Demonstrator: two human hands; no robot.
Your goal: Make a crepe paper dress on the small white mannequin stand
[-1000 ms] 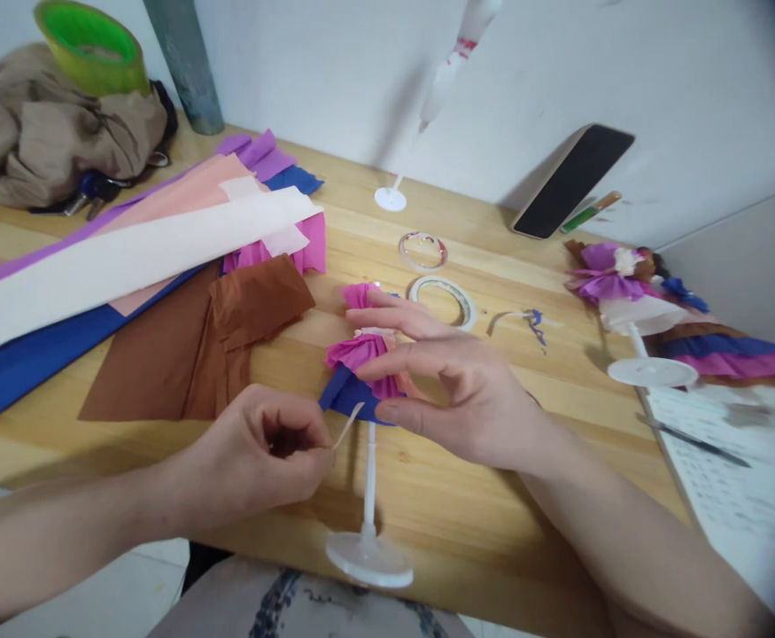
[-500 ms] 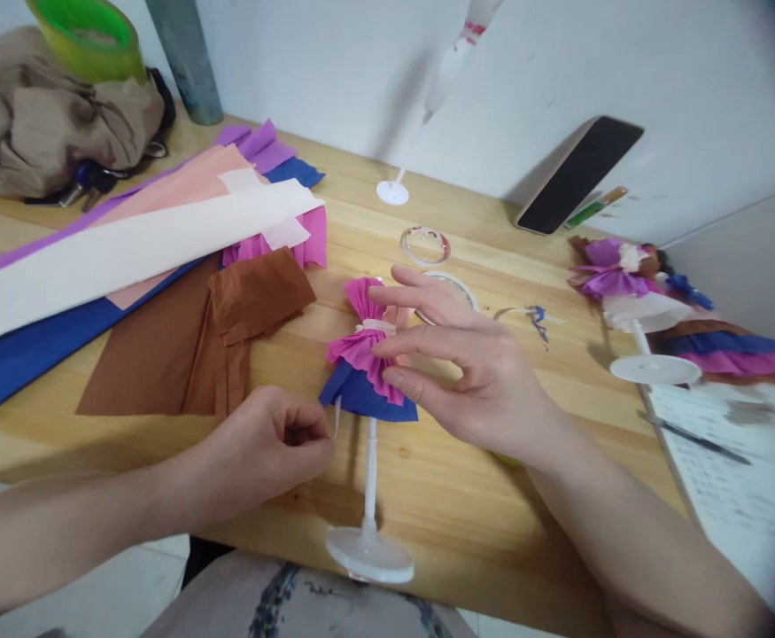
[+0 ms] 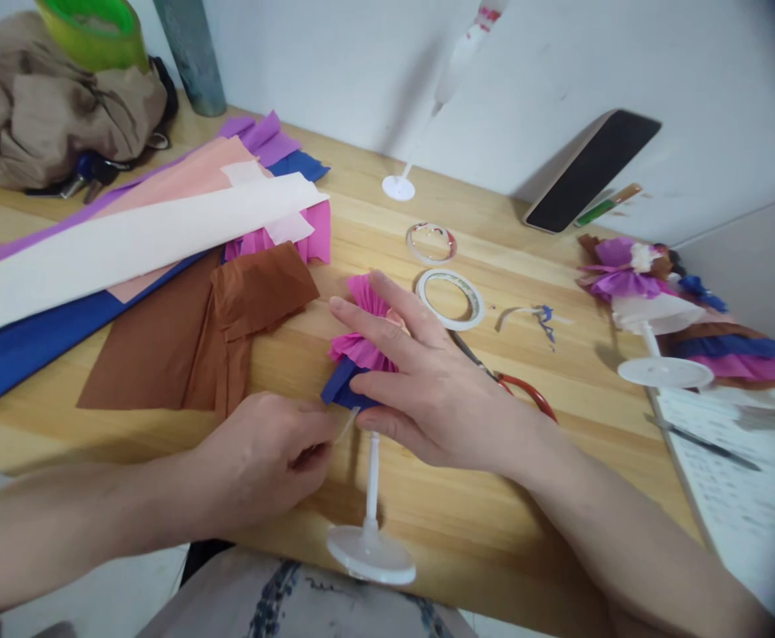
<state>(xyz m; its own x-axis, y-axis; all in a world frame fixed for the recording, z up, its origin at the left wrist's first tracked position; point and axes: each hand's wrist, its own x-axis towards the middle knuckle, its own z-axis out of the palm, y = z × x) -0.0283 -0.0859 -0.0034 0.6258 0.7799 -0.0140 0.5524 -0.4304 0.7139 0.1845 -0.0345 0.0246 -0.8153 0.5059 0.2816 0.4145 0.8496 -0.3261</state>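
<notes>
A little dress of pink and blue crepe paper (image 3: 364, 348) sits on a white stand (image 3: 372, 483) with a round base. My right hand (image 3: 427, 385) lies over the dress, its fingers spread and covering much of the front and the waist. Just left of the blue hem, my left hand (image 3: 271, 456) is closed in a pinch. From its fingertips a thin white strip (image 3: 348, 424) runs up toward the hem, beside my right thumb. Whether that strip is tape or thread I cannot tell.
Crepe paper sheets (image 3: 154, 310) are piled at left. Beyond my right hand lie a tape roll (image 3: 473, 312), a clear ring (image 3: 432, 257) and scissors (image 3: 526, 392). A phone (image 3: 592, 173) leans on the wall. Another paper figure (image 3: 632, 275) and a notebook (image 3: 706, 470) are at right.
My right hand has come left and down over the dress, uncovering the tape roll and scissors. My left hand has shifted slightly right, and the white strip now slants toward my right thumb.
</notes>
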